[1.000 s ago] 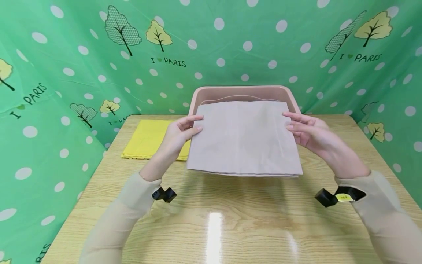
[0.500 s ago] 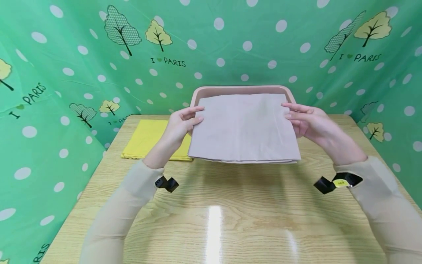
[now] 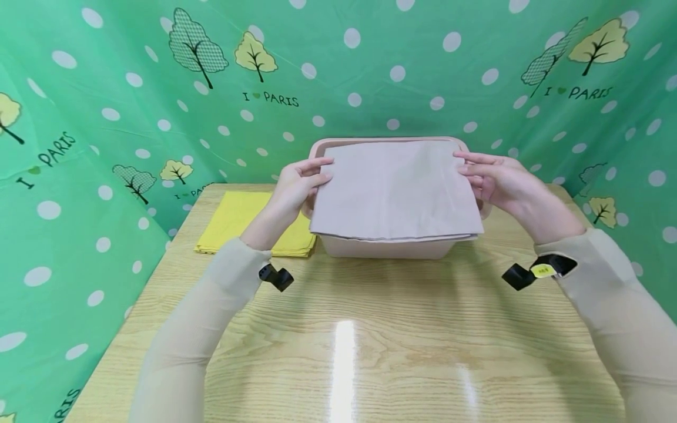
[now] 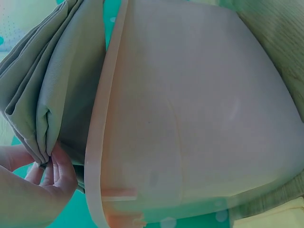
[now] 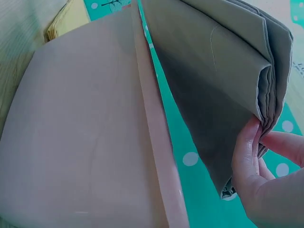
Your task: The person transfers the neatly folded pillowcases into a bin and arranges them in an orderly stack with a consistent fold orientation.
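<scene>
A folded grey cloth (image 3: 396, 191) is held up between both hands above a pink plastic bin (image 3: 388, 249). My left hand (image 3: 296, 185) pinches the cloth's left edge between thumb and fingers; the right hand (image 3: 502, 179) pinches its right edge the same way. In the left wrist view, the folded layers of the cloth (image 4: 57, 80) hang beside the bin's rim (image 4: 97, 137), apart from it. The right wrist view shows the stacked folds of the cloth (image 5: 223, 61) above the rim, gripped at one corner. Most of the bin's opening is hidden behind the cloth.
A folded yellow cloth (image 3: 238, 220) lies on the wooden table (image 3: 391, 329), left of the bin. Behind the table hangs a green dotted curtain (image 3: 349, 64) printed with trees. Black cameras are strapped at both wrists over beige sleeves.
Both hands have moved forward and away, carrying the grey cloth over the bin. More of the bin's front wall shows below the cloth, and more of the yellow cloth is uncovered.
</scene>
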